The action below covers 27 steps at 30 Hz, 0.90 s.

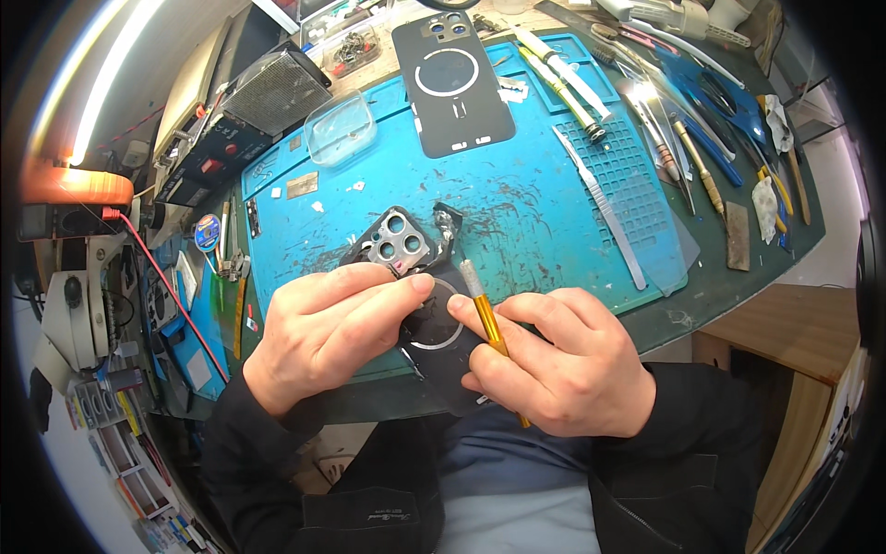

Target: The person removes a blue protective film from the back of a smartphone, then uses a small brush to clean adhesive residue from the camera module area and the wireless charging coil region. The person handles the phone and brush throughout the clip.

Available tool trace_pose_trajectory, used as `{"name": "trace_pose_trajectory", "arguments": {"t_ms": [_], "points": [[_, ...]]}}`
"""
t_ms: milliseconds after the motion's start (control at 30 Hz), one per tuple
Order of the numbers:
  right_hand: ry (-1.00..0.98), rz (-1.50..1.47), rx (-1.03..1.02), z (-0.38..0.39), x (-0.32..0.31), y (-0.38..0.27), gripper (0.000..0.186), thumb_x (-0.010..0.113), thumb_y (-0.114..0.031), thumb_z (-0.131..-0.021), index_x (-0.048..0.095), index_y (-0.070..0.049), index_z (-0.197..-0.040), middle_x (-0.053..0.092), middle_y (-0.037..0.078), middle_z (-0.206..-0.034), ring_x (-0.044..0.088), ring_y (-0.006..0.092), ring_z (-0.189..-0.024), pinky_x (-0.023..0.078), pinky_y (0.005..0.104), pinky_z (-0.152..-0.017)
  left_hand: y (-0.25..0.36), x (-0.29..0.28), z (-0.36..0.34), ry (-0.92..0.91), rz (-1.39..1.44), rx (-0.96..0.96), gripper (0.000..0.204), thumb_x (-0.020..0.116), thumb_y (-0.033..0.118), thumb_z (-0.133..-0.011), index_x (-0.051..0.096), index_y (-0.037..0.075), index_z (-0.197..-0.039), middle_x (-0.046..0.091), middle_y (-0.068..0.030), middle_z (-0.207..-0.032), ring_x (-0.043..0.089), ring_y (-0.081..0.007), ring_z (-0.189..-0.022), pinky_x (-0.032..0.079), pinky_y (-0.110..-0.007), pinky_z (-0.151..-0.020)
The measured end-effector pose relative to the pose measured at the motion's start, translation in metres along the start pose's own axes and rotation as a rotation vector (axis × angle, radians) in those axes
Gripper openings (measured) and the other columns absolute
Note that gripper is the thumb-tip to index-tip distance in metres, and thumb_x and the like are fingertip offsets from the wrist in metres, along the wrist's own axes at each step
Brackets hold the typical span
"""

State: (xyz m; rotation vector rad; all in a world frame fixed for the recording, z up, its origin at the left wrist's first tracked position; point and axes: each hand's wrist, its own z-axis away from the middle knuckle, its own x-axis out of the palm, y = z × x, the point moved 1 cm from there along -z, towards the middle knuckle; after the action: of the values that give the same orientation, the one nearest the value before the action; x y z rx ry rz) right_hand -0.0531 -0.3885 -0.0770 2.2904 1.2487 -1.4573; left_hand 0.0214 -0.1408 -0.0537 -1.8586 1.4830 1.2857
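Observation:
My left hand (337, 323) is closed, its thumb and fingers pinching a dark phone back (432, 325) near the camera end. A silver camera plate (394, 239) with round lens openings shows beyond the fingers, and a crumpled black strip (448, 224) sticks up beside it. A pale ring is partly visible on the dark panel between my hands. My right hand (558, 360) grips a slim gold-handled tool (489, 323) with a grey knurled end pointing up and away. The right fingertips rest by the panel's right edge. What the left fingertips pinch is partly hidden.
A second black phone back (452, 88) lies at the far side of the blue work mat (369, 208). Nearby are a clear plastic box (340, 129), metal tweezers (604, 212) and yellow-green tubes (560, 88). Several hand tools (701, 166) crowd the right; a black device (231, 120) stands left.

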Motion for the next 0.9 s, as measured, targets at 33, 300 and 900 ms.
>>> {"name": "trace_pose_trajectory", "arguments": {"t_ms": [33, 300, 900], "points": [[0.002, -0.003, 0.002, 0.0, 0.0, 0.0, 0.019, 0.076, -0.027, -0.088, 0.065, -0.011, -0.088, 0.076, 0.004, -0.127, 0.066, 0.0194, -0.098, 0.051, 0.0318, -0.075, 0.0, -0.001, 0.0, 0.0, 0.004, -0.003, 0.058, 0.082, -0.001, -0.072, 0.068, 0.002, -0.128, 0.075, -0.0052, -0.097, 0.074, -0.0224, -0.088, 0.061, -0.033, -0.065], [-0.006, -0.005, 0.008, 0.0, -0.001, 0.0, 0.02, 0.076, -0.027, -0.088, 0.064, -0.011, -0.087, 0.076, 0.005, -0.127, 0.066, 0.0191, -0.099, 0.051, 0.0319, -0.075, -0.003, 0.001, 0.002, 0.049, 0.069, -0.136, 0.059, 0.081, -0.013, -0.069, 0.067, 0.004, -0.124, 0.075, -0.008, -0.097, 0.075, -0.0251, -0.086, 0.062, -0.035, -0.066], [0.1, -0.213, 0.006, -0.002, -0.013, 0.006, 0.022, 0.072, -0.028, -0.098, 0.066, -0.007, -0.102, 0.075, 0.016, -0.126, 0.074, 0.0226, -0.093, 0.055, 0.0326, -0.074, 0.049, -0.055, 0.054, 0.143, 0.25, -0.62, 0.017, 0.081, -0.009, -0.082, 0.072, 0.004, -0.091, 0.065, -0.0078, -0.089, 0.067, -0.0181, -0.077, 0.052, -0.028, -0.065]]}}
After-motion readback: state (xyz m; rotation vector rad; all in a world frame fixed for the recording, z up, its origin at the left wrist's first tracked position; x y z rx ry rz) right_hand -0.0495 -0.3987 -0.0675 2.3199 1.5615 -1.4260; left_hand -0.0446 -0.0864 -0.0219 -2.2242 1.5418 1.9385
